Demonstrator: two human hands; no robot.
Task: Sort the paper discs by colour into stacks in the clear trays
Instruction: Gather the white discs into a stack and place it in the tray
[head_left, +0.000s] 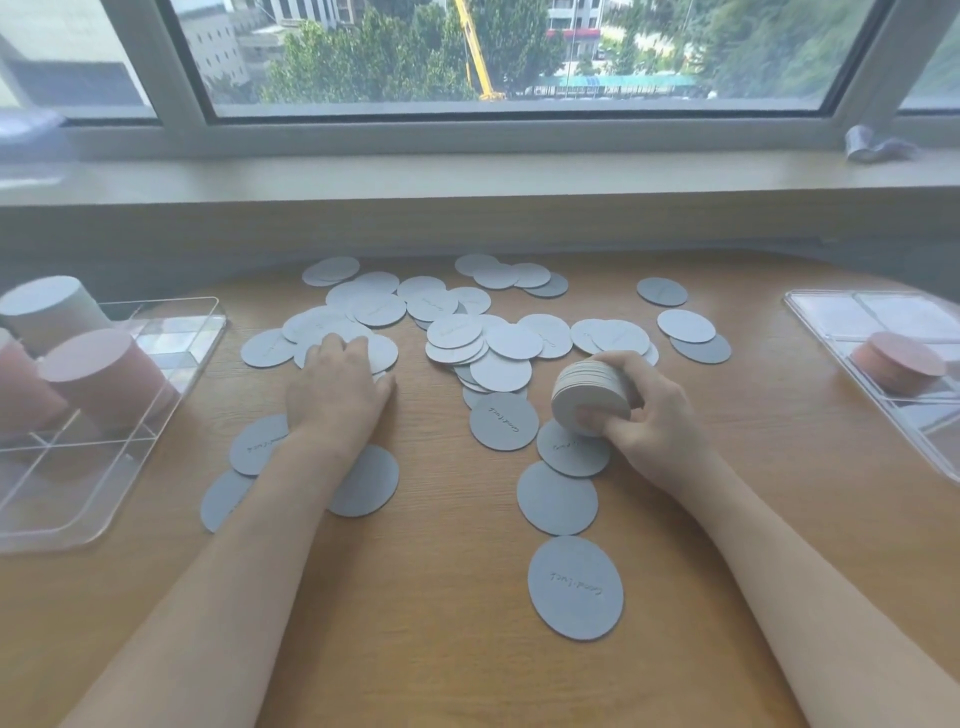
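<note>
Loose grey paper discs (506, 340) lie scattered over the middle of the wooden table (441, 597), thickest in overlapping heaps toward 12 o'clock, with single discs trailing toward the near edge; the nearest disc (575, 594), at about 5 o'clock from the table's centre, carries faint handwritten script. The discs show two shades, pale grey and a darker grey. The right hand (652, 415) holds a gathered stack of discs (589, 397), thumb beneath and fingers curled over the far rim, the stack tilted on edge so its pale face turns toward 9 o'clock. The stack sits just above a dark disc on the table; contact between them cannot be determined. The left hand (337, 389) lies palm down on the heap at 10 o'clock, fingers extended and pressing on several pale discs, gripping nothing. The two hands are well apart, with a cluster of discs between them. At 9 o'clock a clear divided tray (171, 374) rests on the table; its far compartments contain two tall pink stacks (104, 379) and one tall stack (49, 306) with a pale top. A further pink stack is cut off by the left frame edge. The near compartments of this tray hold no discs. At 3 o'clock a second clear tray (831, 332) holds one short pink stack (901, 361). Beyond the table, at 12 o'clock, runs a window sill (467, 179) under a window (519, 52) showing trees, buildings and a yellow crane.
</note>
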